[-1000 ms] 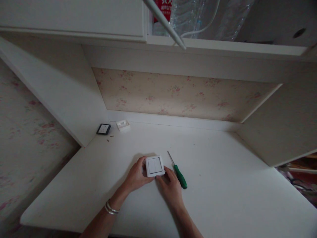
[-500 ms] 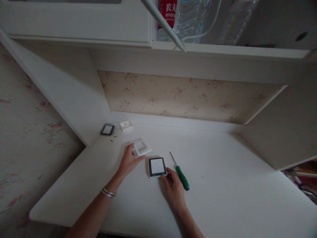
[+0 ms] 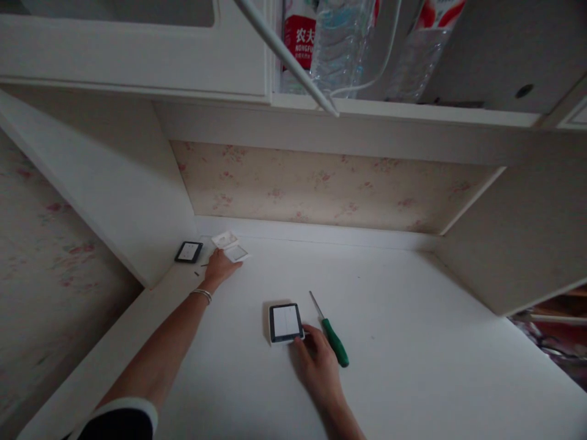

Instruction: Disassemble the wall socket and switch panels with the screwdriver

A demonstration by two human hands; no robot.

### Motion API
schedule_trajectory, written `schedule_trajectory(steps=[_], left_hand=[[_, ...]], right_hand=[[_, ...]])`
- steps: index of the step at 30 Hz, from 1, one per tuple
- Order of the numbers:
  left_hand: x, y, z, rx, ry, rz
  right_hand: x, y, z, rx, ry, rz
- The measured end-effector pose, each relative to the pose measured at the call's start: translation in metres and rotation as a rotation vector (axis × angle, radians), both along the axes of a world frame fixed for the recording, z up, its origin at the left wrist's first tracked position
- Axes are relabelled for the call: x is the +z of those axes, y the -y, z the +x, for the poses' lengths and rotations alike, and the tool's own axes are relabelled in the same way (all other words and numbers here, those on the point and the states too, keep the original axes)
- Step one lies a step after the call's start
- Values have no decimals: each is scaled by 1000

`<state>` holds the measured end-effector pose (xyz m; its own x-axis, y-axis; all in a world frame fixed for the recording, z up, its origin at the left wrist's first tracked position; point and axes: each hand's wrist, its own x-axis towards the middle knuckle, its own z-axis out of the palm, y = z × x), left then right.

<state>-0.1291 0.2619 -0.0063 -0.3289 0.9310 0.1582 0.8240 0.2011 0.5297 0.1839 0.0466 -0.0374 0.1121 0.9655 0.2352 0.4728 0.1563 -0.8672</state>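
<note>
Stretched out to the far left, my left hand (image 3: pixel 221 267) grips a white square frame (image 3: pixel 237 253) between thumb and fingers. The frame is beside or touching a small white box-like part (image 3: pixel 224 238); I cannot tell which. Near the middle of the desk, my right hand (image 3: pixel 320 362) pinches the lower right corner of a square wall switch (image 3: pixel 286 322) with a white face, dark border and white base. Just right of that hand lies a screwdriver (image 3: pixel 336 343) with a green handle, its tip pointing away from me.
A dark-bordered square plate (image 3: pixel 188 252) lies at the back left by the side panel (image 3: pixel 137 201). Small screws (image 3: pixel 197 274) are near it. Overhead, plastic bottles (image 3: pixel 339 49) stand on a shelf, with a white rod (image 3: pixel 293 61) hanging in front.
My left hand has carried the white frame back and left to the small white part. My right hand stays at the switch. The camera view has shifted slightly.
</note>
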Motion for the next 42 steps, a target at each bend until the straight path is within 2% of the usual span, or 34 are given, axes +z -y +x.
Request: schedule_trajectory(steps=[7, 11, 14, 17, 20, 23, 25, 27, 29, 31, 33, 35, 37, 40, 42], left_hand=[[-9, -15, 5, 45, -72, -85], [-9, -10, 7, 23, -137, -95], [-5, 0, 10, -13, -148, -40], [-2, 22, 23, -104, -83, 126], [0, 63, 47, -311, 96, 246], [0, 116, 74, -566, 278, 195], [-3, 147, 89, -677, 339, 118], [-8, 168, 100, -712, 372, 48], [-15, 179, 108, -687, 401, 0], [-22, 182, 113, -646, 426, -2], [-27, 181, 115, -614, 446, 24], [-29, 178, 116, -591, 465, 36], [-31, 177, 116, -587, 475, 28], [-33, 178, 114, -595, 491, 8], [-35, 180, 114, -598, 525, -12]], right_hand=[[4, -2, -1, 28, 9, -9], [6, -3, 0, 24, 14, -20], [5, -3, 1, 37, 3, -34], [1, -2, 0, 12, -52, -44], [1, 3, 0, -21, -50, -49], [8, 8, 6, -42, 81, 26], [15, 9, 16, -86, 202, 100], [20, 9, 31, -141, 356, 122], [22, 9, 45, -200, 535, 51], [19, 9, 58, -213, 665, -45], [15, 11, 68, -164, 703, -98], [12, 10, 74, -101, 646, -109], [12, 8, 77, -76, 496, -100], [19, -1, 80, -157, 149, -55], [30, -7, 78, -230, -113, 3]])
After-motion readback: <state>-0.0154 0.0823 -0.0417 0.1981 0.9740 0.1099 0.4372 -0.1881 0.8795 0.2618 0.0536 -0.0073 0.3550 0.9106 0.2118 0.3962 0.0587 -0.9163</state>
